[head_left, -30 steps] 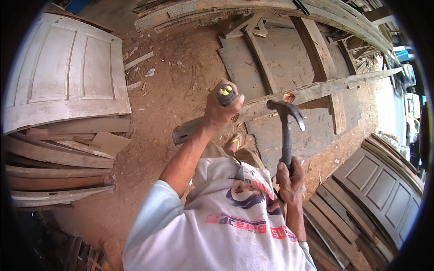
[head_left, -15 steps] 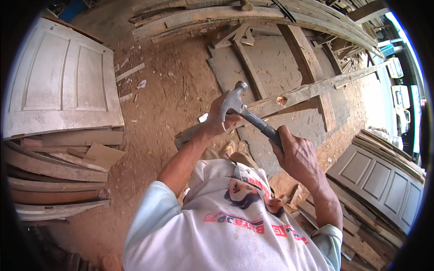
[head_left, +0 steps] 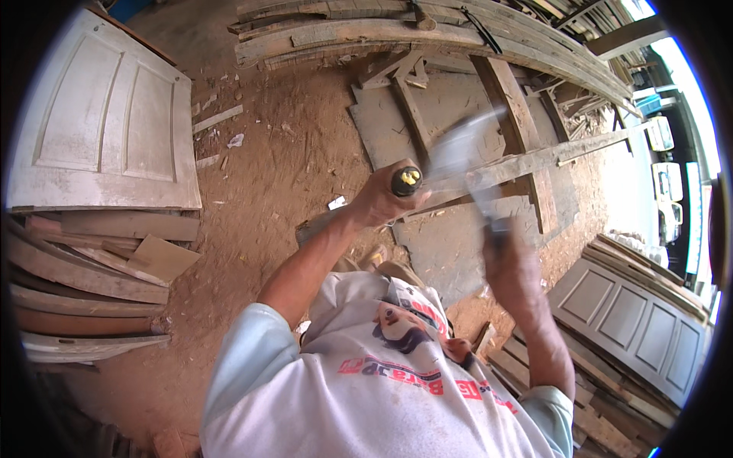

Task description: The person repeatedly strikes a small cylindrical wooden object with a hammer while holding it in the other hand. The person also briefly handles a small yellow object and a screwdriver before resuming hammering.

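Note:
My left hand (head_left: 380,200) is wrapped round a chisel (head_left: 407,180), whose dark round handle with a yellow-marked end points up at me; its blade is hidden below. My right hand (head_left: 515,278) grips a claw hammer (head_left: 485,204) by its dark handle. The hammer head is smeared by motion, up and to the right of the chisel handle. Beneath both hands a long wooden beam (head_left: 546,159) runs from lower left to upper right, resting across another timber. The blurred hammer covers part of the beam.
A pale panelled door (head_left: 156,137) leans at the left above stacked curved boards (head_left: 84,309). Long planks (head_left: 351,34) lie across the back. At the right, a grey panelled door (head_left: 630,317) rests on more timber. Wood scraps litter the dirt floor (head_left: 263,172).
The hammer has swung right, away from over my left hand, and is now blurred. My right hand has shifted slightly right and down. The chisel handle's end has come into sight.

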### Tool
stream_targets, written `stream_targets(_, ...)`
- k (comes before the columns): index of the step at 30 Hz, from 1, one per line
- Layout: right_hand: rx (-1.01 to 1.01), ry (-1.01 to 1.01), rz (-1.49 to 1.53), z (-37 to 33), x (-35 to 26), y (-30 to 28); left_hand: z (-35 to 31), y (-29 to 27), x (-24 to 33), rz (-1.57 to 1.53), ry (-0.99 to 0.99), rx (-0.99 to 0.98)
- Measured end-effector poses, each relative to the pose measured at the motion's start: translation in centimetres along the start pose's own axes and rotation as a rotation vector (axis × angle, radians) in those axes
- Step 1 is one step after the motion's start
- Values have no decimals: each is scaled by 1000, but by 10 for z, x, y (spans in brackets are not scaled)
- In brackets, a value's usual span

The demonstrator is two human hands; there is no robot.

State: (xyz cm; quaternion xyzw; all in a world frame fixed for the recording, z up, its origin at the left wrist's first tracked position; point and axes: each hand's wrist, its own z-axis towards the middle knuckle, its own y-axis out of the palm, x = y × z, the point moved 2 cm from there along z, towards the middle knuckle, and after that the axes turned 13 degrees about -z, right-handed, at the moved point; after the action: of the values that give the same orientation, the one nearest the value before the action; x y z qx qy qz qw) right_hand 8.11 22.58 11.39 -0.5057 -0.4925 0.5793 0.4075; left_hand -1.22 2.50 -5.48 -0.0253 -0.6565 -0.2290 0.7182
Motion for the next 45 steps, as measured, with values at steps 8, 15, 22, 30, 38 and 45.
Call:
stream_targets(8,145,323,223,-8,-15,-47,-9,-1,0,-7,92,51)
stream_targets(15,583,-59,866,-4,-12,-67,-9,-1,3,75,25,62)
stream_targets(22,-239,190,60,-10,-18,18,2,-9,10,-22,-48,-34)
stream_targets(30,66,334,271,-29,-24,3,-4,-16,17,-47,-71,-198)
stream_targets(38,-253,167,-20,-27,-21,19,-4,-9,3,-120,-12,-90)
stream_targets(45,561,125,766,-16,-44,-61,-18,-12,-4,-50,162,54)
